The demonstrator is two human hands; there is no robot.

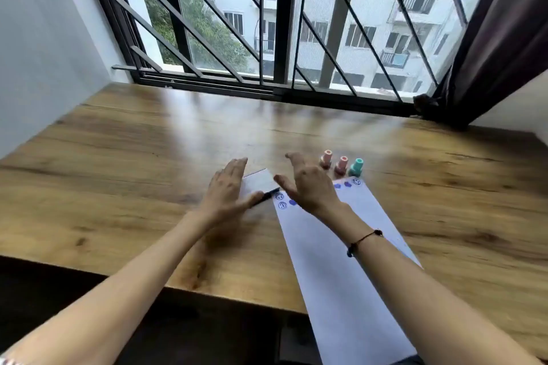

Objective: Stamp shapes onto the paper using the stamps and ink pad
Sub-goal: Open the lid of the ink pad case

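2 hands: left hand (226, 187) seemingly flat on ink pad (260, 182); right hand (308, 190) spread, empty, above paper (341, 264).

A wooden worktop (142, 157) with a brown grain stands against a wide window (281, 80) in a dark frame. Slanted dark metal bars (178, 19) cross the glass. Daylight comes through and lies as a pale sheen on the wood near the sill. Outside stand a white apartment building (370, 47) with balconies and a green tree (204, 27). A dark curtain (501, 44) hangs bunched at the right. A plain pale wall (44, 44) closes off the left side.
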